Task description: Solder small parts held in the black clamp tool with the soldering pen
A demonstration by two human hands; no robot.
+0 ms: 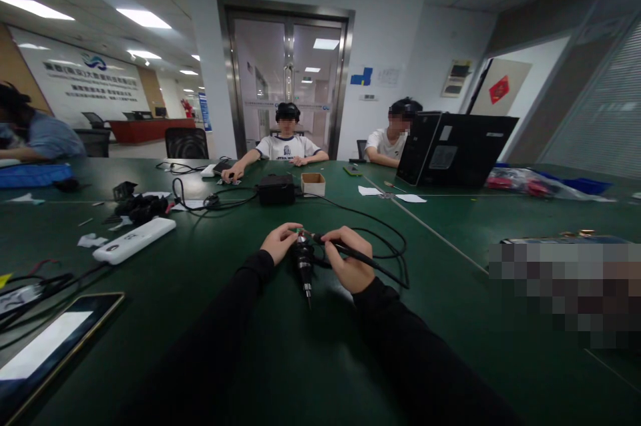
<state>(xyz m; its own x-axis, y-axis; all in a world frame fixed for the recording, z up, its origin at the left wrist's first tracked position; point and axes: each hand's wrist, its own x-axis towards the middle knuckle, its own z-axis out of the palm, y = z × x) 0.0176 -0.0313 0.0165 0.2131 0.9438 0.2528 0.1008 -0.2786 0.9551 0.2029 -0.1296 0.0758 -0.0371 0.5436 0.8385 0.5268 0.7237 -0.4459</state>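
Green tabletop holds a small box toward its far edge, contents unclear, and a blue tray at left. Farther from that edge, the left hand touches an electric screwdriver, grip uncertain; the right hand grips a cable.

The electric screwdriver is black with a silver nose, and the cable is black. Dark green covers the bench, crossed by pale seam lines. The power strip is white, the box tan, the tray blue.
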